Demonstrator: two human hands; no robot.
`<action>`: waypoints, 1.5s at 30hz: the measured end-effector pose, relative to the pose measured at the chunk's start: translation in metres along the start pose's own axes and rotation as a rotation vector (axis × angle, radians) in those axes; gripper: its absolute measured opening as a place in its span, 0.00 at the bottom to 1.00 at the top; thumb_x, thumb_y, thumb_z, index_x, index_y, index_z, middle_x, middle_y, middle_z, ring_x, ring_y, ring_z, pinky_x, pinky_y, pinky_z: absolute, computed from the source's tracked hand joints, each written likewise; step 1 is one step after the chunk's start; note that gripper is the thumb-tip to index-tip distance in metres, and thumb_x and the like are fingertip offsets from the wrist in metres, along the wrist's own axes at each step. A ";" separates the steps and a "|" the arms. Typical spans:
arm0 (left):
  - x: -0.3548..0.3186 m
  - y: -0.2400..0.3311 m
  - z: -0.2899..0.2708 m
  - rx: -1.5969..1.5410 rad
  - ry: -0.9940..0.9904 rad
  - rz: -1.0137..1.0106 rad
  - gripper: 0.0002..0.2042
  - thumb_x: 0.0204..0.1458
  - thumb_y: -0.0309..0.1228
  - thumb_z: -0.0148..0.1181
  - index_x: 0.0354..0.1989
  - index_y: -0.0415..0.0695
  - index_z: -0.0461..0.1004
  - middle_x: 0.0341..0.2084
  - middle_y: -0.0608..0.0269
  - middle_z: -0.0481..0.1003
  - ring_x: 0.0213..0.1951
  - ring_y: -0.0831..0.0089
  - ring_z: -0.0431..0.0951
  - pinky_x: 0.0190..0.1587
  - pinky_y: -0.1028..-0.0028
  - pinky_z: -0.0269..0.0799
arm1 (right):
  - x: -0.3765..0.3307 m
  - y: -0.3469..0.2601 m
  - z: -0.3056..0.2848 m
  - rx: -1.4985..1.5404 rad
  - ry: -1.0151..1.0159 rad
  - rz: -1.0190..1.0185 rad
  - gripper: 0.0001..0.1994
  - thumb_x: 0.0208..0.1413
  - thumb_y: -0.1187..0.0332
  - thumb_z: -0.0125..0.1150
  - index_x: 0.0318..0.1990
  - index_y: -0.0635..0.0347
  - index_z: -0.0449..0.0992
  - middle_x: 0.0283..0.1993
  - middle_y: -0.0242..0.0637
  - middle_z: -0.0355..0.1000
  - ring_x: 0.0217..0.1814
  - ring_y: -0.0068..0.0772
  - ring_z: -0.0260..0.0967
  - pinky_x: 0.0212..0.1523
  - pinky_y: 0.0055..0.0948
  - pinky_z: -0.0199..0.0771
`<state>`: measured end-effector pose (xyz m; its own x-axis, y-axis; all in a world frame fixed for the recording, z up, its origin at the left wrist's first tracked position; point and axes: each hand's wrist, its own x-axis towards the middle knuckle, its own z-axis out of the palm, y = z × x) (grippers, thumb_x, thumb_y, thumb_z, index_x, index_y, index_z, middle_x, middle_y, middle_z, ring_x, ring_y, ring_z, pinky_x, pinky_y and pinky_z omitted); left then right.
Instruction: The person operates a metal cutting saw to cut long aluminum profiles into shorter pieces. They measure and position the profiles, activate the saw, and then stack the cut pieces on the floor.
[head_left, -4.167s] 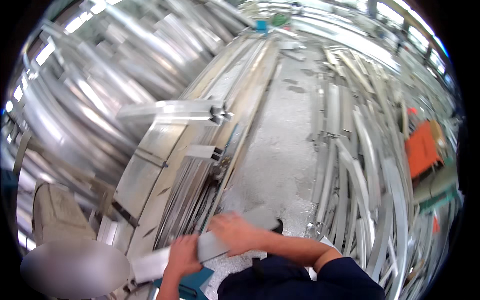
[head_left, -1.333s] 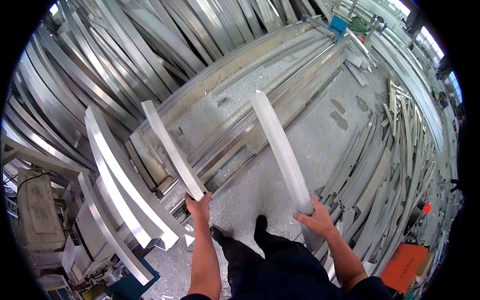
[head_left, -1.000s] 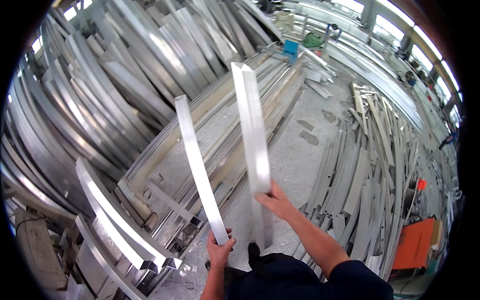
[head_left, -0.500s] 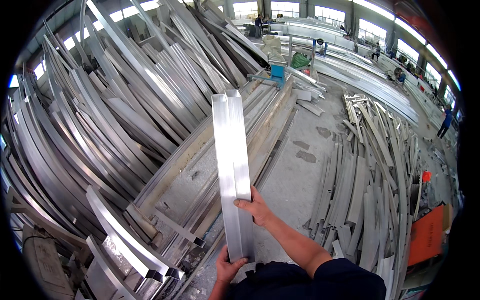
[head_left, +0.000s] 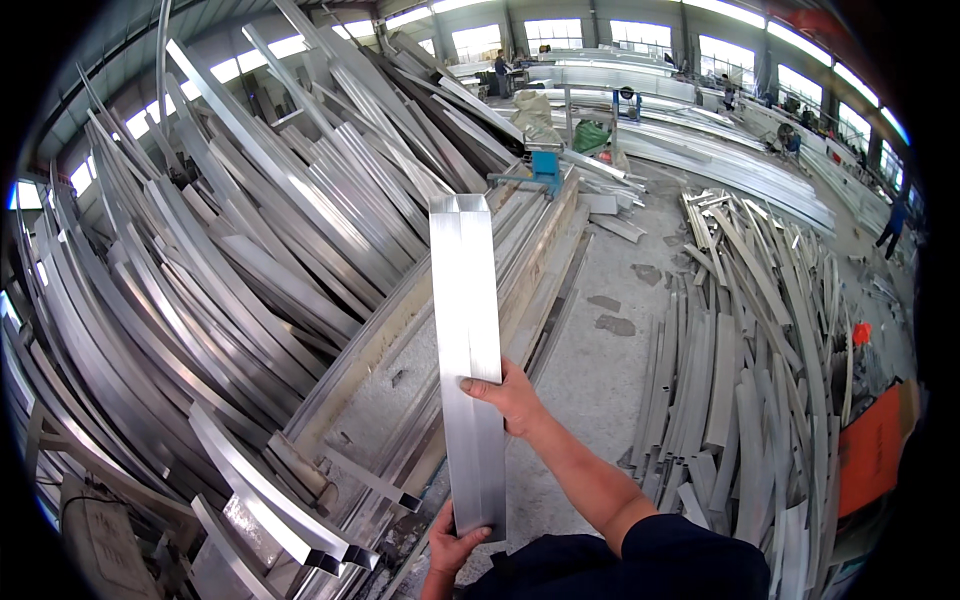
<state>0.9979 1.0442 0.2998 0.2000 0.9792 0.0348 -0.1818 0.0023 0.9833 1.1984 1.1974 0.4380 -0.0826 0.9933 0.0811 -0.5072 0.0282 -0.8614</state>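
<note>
Two shiny aluminium tubes (head_left: 466, 300) stand side by side in front of me, pressed together along their length. Their open upper ends lie almost level. My right hand (head_left: 508, 397) wraps round them below the middle from the right, its thumb lying across the front face. Down at the lower end, my left hand (head_left: 456, 543) grips the tubes from the left with its thumb over the front; its other fingers are mostly hidden.
Long metal profiles (head_left: 250, 200) lean in a dense stack on the left. A long trough-like bench (head_left: 360, 385) runs behind the tubes, with a blue clamp-like part (head_left: 545, 168) at its far end. Shorter offcuts (head_left: 720, 370) lie heaped on the right beside an orange panel (head_left: 868, 460). A distant person (head_left: 893, 226) stands at far right.
The upper ends of the tubes, stepped before, are now nearly level. My right hand sits slightly higher and my left slightly lower in view. The whole view has shifted a little.
</note>
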 end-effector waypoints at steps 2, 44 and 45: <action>-0.002 -0.001 -0.002 -0.001 0.006 0.006 0.35 0.40 0.28 0.76 0.59 0.36 0.67 0.47 0.62 0.75 0.48 0.72 0.75 0.52 0.70 0.70 | -0.002 -0.001 0.002 -0.062 -0.011 -0.018 0.32 0.46 0.64 0.75 0.56 0.68 0.67 0.49 0.41 0.72 0.50 0.31 0.70 0.52 0.32 0.70; 0.078 0.112 -0.028 -0.190 -0.020 -0.259 0.41 0.63 0.61 0.25 0.65 0.32 0.59 0.59 0.49 0.68 0.60 0.64 0.68 0.62 0.69 0.61 | 0.132 -0.008 -0.008 0.144 0.090 0.046 0.17 0.53 0.67 0.65 0.48 0.65 0.73 0.42 0.39 0.74 0.42 0.35 0.73 0.44 0.35 0.76; 0.077 0.112 -0.030 -0.200 -0.018 -0.257 0.41 0.63 0.61 0.26 0.65 0.32 0.59 0.59 0.49 0.68 0.60 0.64 0.68 0.62 0.69 0.61 | 0.130 -0.009 -0.004 0.137 0.084 0.041 0.17 0.53 0.67 0.65 0.48 0.65 0.73 0.42 0.39 0.74 0.42 0.35 0.73 0.44 0.35 0.76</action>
<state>0.9644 1.1256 0.4077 0.2809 0.9375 -0.2055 -0.3078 0.2909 0.9059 1.1954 1.3264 0.4540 -0.0366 0.9993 0.0000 -0.6178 -0.0226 -0.7860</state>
